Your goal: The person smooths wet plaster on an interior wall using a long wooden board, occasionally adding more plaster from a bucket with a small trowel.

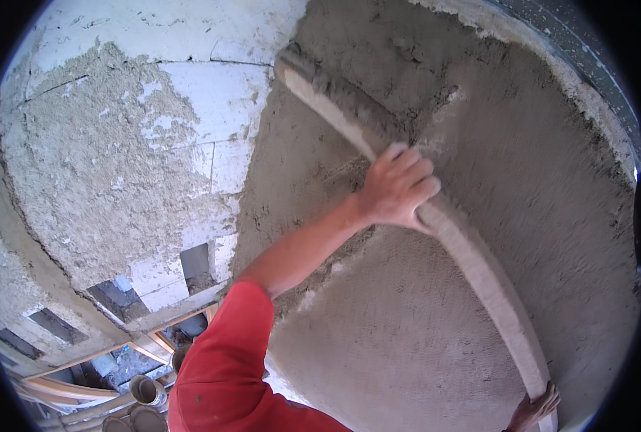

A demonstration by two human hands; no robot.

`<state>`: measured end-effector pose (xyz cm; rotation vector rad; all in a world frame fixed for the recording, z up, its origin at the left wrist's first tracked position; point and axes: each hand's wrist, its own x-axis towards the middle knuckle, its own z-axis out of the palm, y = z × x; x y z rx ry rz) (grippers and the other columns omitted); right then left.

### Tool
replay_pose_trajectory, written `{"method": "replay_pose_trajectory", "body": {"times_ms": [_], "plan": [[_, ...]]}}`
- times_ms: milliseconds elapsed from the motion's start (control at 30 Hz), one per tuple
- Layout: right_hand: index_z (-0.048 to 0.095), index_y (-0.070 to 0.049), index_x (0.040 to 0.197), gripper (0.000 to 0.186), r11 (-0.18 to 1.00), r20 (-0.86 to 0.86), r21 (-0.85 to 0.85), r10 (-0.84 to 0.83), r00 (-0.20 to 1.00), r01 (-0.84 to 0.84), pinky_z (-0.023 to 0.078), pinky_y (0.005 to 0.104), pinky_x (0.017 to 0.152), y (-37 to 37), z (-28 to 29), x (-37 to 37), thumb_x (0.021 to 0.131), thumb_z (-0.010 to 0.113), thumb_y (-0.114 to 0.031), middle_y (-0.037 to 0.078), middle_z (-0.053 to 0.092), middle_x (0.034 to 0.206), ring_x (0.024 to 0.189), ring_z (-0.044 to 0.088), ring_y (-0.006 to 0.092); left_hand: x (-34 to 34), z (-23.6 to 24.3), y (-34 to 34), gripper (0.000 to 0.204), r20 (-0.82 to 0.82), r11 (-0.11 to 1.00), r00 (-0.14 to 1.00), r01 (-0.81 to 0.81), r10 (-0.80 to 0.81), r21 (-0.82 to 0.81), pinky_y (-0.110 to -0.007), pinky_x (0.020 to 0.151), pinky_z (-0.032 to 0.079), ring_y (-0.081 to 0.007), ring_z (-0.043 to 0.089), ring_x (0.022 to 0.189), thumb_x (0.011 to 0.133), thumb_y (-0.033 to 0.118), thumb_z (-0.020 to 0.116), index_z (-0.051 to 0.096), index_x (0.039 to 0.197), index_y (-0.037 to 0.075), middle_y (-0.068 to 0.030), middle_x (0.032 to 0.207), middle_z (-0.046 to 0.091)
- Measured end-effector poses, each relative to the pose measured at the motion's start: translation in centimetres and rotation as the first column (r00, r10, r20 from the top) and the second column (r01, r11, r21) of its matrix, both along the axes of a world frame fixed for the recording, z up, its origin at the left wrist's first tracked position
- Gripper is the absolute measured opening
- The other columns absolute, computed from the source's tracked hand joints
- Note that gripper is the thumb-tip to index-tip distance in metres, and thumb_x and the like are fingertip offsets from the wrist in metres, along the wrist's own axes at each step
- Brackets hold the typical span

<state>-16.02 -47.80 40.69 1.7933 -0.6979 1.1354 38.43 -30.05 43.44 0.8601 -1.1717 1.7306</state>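
Note:
A long, pale plasterer's straightedge [479, 263] lies slantwise against the wall, from upper middle to lower right, bowed by the lens. My left hand [400, 186] is wrapped round it near its middle, with the red-sleeved arm stretched upward. My right hand [534, 410] closes on its lower end at the bottom right; part of that hand is cut off by the view. Wet grey mortar [356, 104] is heaped along the upper edge of the tool. Around it spreads damp plaster [392, 324], smooth below and rougher by my left forearm.
To the left stand white blocks [212, 93] with rough dry mortar patches and several rectangular openings. Below at the left are wooden planks [68, 389] and several buckets [148, 391]. A dark speckled edge [580, 50] borders the plaster at upper right.

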Motion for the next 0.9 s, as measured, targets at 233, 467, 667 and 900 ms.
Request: {"method": "replay_pose_trajectory", "body": {"times_ms": [233, 467, 667, 900], "plan": [[0.061, -0.010, 0.110, 0.055, 0.998, 0.028, -0.058, 0.023, 0.999, -0.022, 0.035, 0.0570, 0.093, -0.9, 2.4, -0.2, 0.083, 0.056, -0.058, 0.011, 0.061, 0.099, 0.095, 0.055, 0.0346, 0.0, 3.5, 0.7, 0.068, 0.067, 0.999, 0.998, 0.010, -0.008, -0.037, -0.035, 0.069, 0.042, -0.0155, 0.050, 0.071, 0.043, 0.072, 0.077, 0.053, 0.070, 0.015, -0.0005, 0.071, 0.049], [0.050, -0.002, 0.122, 0.050, 0.990, 0.042, 0.090, -0.111, 0.993, 0.107, 0.034, 0.0504, 0.098, -3.5, 0.8, -3.6, 0.074, 0.066, -0.008, 0.017, 0.053, 0.117, 0.111, 0.047, 0.0381, -0.9, 2.4, 0.4, 0.063, -0.006, 1.000, 1.000, 0.003, -0.003, 0.021, -0.034, 0.069, 0.043, -0.0158, 0.050, 0.071, 0.047, 0.068, 0.079, 0.052, 0.071, 0.016, 0.0001, 0.071, 0.050], [0.054, -0.005, 0.117, 0.047, 0.997, 0.090, 0.044, -0.059, 0.994, 0.056, 0.037, 0.0507, 0.093, -2.5, 0.6, -1.3, 0.075, 0.064, -0.024, 0.015, 0.056, 0.108, 0.104, 0.051, 0.0356, -0.3, 2.7, -1.1, 0.055, 0.084, 0.985, 0.996, 0.042, -0.028, -0.168, -0.034, 0.063, 0.043, -0.0154, 0.047, 0.061, 0.055, 0.062, 0.079, 0.052, 0.071, 0.016, 0.0022, 0.064, 0.047], [0.050, -0.004, 0.123, 0.055, 0.996, 0.094, 0.067, -0.066, 0.993, 0.060, 0.037, 0.0482, 0.095, -4.6, 1.4, -2.7, 0.071, 0.067, -0.009, 0.015, 0.054, 0.118, 0.112, 0.048, 0.0356, -0.9, 5.7, 1.8, 0.068, 0.001, 0.995, 0.999, -0.045, 0.045, 0.086, -0.034, 0.068, 0.039, -0.0161, 0.048, 0.074, 0.038, 0.067, 0.081, 0.053, 0.072, 0.015, 0.0006, 0.075, 0.048]]}}
